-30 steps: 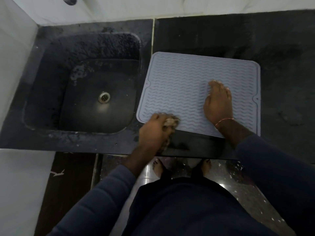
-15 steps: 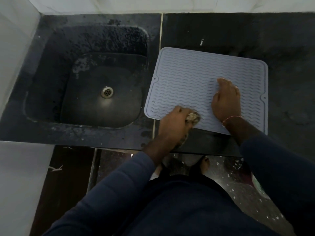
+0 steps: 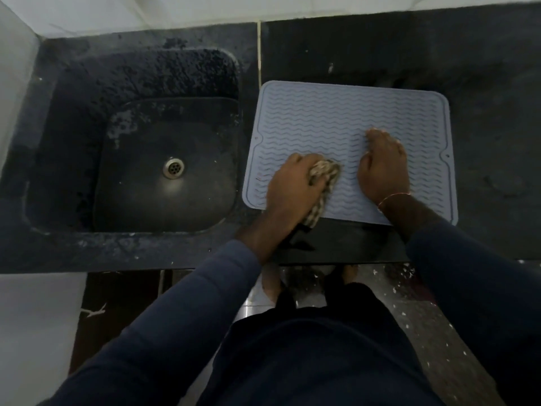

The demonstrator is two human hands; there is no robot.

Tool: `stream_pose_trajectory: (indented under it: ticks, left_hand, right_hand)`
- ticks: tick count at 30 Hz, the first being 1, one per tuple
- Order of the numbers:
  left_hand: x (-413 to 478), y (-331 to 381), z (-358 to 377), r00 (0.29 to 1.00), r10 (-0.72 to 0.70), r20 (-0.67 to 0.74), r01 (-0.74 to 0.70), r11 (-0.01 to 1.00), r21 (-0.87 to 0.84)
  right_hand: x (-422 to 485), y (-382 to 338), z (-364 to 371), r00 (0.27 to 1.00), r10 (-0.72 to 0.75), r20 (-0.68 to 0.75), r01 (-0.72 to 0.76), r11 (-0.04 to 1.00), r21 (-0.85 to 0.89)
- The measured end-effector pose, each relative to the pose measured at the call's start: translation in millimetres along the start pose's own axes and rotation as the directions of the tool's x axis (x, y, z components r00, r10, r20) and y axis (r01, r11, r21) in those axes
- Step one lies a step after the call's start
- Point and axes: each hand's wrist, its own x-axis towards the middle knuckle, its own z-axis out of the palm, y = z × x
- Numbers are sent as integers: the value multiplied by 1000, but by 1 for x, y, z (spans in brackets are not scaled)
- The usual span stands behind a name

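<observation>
Visibility is poor: the light is dim and the dark surfaces give little detail. The cloth (image 3: 324, 170) is largely hidden inside the left hand (image 3: 292, 187), which grips it in a bunch with curled fingers. Only a wad by the thumb and a tail running back under the wrist show. The tail crosses the near edge of the mat (image 3: 351, 118) onto the desk (image 3: 497, 127). The weave looks checked, beige and dark, and no finer detail can be made out. The bunched cloth is pressed on the mat's near-left part.

The right hand (image 3: 383, 168) lies palm down on the mat, right of the cloth and apart from it, fingers laid out and grasping nothing. Its fingertips are foreshortened and blurred. A thin bracelet (image 3: 393, 197) circles the wrist. The right sleeve (image 3: 468, 273) covers the mat's near-right corner.

The mat is pale grey-blue and rectangular, with rounded corners, a raised rim and rows of wavy ridges. A small notch sits midway along each short side. A faint reddish mark near the left edge cannot be read. The mat lies flat on the desk, just beside the sink (image 3: 73, 148), on its right.

The sink is a dark, squarish basin with speckled walls and a round metal drain (image 3: 173, 168) at its centre. The desk is dark stone, with a pale joint line between the sink section and the mat section. The wall (image 3: 175, 13) behind is pale and cut off by the frame. Bare feet (image 3: 270, 285) below the desk edge are half hidden by dark clothing.
</observation>
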Motion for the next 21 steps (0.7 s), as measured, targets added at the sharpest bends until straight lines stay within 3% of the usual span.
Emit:
stream_pose_trajectory:
  ticks: [5, 10, 12, 14, 17, 19, 21]
  left_hand:
    - [16, 7, 16, 996, -1, 94, -17, 982, 190]
    - [8, -56, -45, 980, -183, -84, 201, 913, 355]
    - [12, -57, -54, 967, -197, -161, 243, 903, 355]
    - [25, -33, -41, 972, -138, -189, 190, 938, 290]
    - [41, 16, 9, 997, -44, -62, 56, 977, 205]
    - [43, 32, 40, 997, -70, -38, 77, 964, 255]
    - [41, 31, 53, 984, -132, -123, 165, 935, 314]
  right_hand:
    - [1, 3, 1, 1000, -13, -13, 13, 1000, 17]
    - [3, 2, -2, 1000, -20, -13, 21, 1000, 21]
    - [4, 2, -2, 1000, -25, -5, 25, 1000, 12]
    - [3, 2, -2, 1000, -5, 6, 5, 1000, -9]
    - [3, 1, -3, 1000, 0, 26, 0, 1000, 4]
    - [3, 2, -4, 998, -10, 61, 10, 1000, 0]
    - [6, 4, -5, 995, -22, 93, 23, 1000, -7]
